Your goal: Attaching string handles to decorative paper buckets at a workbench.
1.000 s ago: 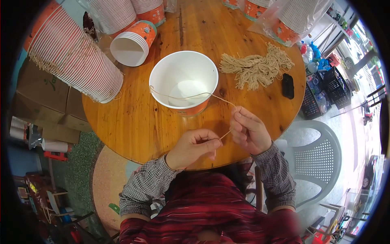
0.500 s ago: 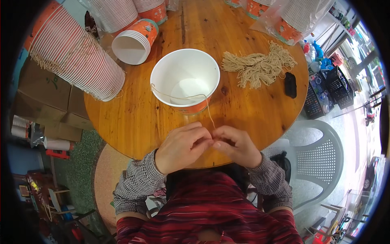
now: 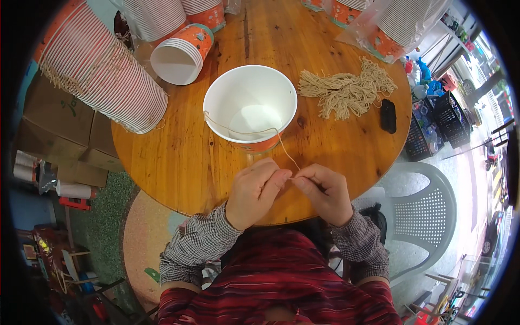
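Observation:
A large paper bucket (image 3: 250,81), white inside and orange outside, stands upright on the round wooden table in front of me. A thin tan string (image 3: 287,154) comes from the left of its rim, crosses the opening and hangs over the near side down to my hands. My right hand (image 3: 327,194) pinches the string between thumb and fingertips. My left hand (image 3: 254,193) is closed beside it, thumb and forefinger pressed on the string's end. A short length spans the small gap between both hands.
A bundle of tan strings (image 3: 349,89) lies right of the bucket, near a small black object (image 3: 388,115). A tall leaning stack of paper buckets (image 3: 108,76) stands left, with a tipped short stack (image 3: 181,57) beside it. Bagged buckets (image 3: 401,24) line the far edge.
My hands have drawn slightly apart and moved a little right, so string now shows between them. The string over the bucket's near side slants further right.

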`<state>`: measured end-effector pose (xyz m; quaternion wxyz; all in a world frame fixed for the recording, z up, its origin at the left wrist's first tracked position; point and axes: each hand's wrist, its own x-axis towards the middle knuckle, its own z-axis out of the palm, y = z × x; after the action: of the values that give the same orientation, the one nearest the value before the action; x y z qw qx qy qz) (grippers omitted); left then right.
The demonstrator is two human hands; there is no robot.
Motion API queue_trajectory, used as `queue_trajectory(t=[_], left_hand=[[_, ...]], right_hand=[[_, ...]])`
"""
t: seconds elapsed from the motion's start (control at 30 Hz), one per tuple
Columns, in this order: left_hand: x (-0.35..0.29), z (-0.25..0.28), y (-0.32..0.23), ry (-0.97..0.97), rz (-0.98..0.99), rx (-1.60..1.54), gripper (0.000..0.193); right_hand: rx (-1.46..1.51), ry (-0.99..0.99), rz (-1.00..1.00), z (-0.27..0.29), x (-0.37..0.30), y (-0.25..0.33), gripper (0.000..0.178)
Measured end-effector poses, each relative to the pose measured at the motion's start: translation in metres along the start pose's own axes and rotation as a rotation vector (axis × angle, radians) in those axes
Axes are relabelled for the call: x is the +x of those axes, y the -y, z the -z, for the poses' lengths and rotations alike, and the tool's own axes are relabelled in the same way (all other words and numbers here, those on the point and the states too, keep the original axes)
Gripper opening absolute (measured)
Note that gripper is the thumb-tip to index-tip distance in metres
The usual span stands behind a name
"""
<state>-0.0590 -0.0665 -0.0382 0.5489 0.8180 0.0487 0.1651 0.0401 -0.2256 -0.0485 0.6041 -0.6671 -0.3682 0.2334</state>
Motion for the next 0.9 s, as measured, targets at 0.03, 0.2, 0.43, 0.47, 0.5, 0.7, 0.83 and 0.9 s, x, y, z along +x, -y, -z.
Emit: queue_trajectory(t=[0.03,0.2,0.43,0.47,0.5,0.7,0.83,0.9], left_hand=[[0.002,-0.001,-0.002,-0.064,-0.103,0.079,0.015],[0.017,0.003,-0.006,-0.196,-0.291,0.16,0.015],[0.025,0.037,0.02,-0.28,-0.39,0.735,0.018],[0.024,0.045,0.015,-0.274,-0.402,0.729,0.018],[0.019,0.056,0.006,-0.212,-0.381,0.769,0.017],[-0.008,0.09,-0.005,-0.027,-0.182,0.947,0.039],[0.002,0.055,-0.023,-0.057,-0.191,0.867,0.061],[0.014,0.031,-0.023,-0.071,-0.227,0.8,0.057]], right_hand=[[0.018,-0.025,-0.029,0.0,0.0,-0.001,0.005],[-0.009,-0.111,0.095,0.012,0.017,-0.002,0.005],[0.141,-0.615,0.142,0.101,0.101,0.017,0.011],[0.146,-0.609,0.239,0.109,0.108,0.006,0.012],[0.159,-0.591,0.332,0.111,0.112,-0.004,0.014],[0.353,-0.508,0.222,0.05,0.09,-0.028,0.011],[0.446,-0.449,0.148,0.004,0.066,-0.039,0.01],[0.342,-0.396,0.147,-0.01,0.054,-0.052,0.015]])
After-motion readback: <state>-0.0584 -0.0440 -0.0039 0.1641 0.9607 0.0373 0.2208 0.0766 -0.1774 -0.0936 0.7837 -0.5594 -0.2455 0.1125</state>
